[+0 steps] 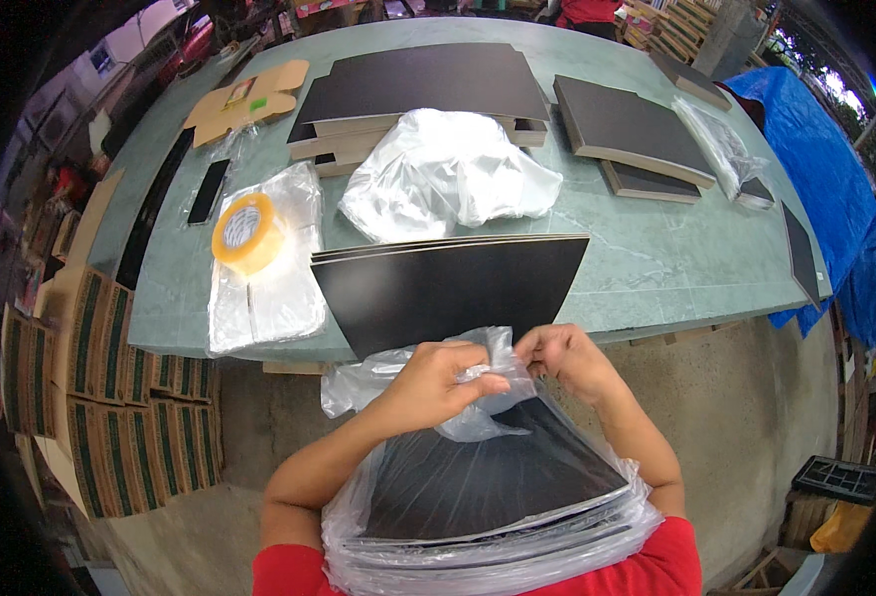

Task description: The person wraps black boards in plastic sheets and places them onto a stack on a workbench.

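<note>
Close against my body is a stack of black boards (498,472), wrapped in a clear plastic bag (488,422) that bunches at its upper end. My left hand (438,387) is closed on the gathered plastic, thumb against fingers. On the other side of the bunched film, my right hand (567,360) pinches the bag's edge. Just beyond both hands, several black panels (448,288) stand tilted at the table's near edge. The lower part of these panels is hidden by the bag and my left hand.
The green table (647,268) carries a tape roll (249,233) on folded plastic bags (279,298), a crumpled plastic heap (448,174), stacked black boards (428,84) and more boards (637,134) at right. Cardboard cartons (130,427) stand at left, a blue tarp (815,159) at right.
</note>
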Tool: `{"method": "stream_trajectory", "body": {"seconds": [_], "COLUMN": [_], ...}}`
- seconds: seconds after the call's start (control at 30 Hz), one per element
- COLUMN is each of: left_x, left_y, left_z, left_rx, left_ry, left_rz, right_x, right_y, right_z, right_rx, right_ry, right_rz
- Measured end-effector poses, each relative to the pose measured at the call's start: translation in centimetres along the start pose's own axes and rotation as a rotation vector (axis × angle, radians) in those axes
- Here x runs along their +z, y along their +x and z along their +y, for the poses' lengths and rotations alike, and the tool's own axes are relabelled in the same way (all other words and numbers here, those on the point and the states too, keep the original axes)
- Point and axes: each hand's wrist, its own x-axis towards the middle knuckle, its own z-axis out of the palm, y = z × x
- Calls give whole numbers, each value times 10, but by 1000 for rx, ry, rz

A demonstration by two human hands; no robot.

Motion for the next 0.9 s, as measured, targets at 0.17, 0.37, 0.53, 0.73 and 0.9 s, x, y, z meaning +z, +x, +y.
{"method": "stream_trajectory", "body": {"seconds": [0.17,0.37,0.53,0.73,0.9], "left_x": [-1,-1,-38,-122,-65], "left_y": [-3,7,-70,-184,-57], "left_z": [-2,20,-62,-64,37], "left_rx": [34,41,-349,-344,-142], "left_ry": [117,26,-245,-286,-251], "left_rz": [21,-15,132,1378,724], "right_x": [-2,8,-42,-50,14], "right_y": [-2,3,-18,-30,1], "right_z": [-6,4,-8,3,-18], "right_rx": [80,125,-38,146,264], "right_ry": [61,256,681,400,289], "right_rz": [22,-88,133,191,-192]}}
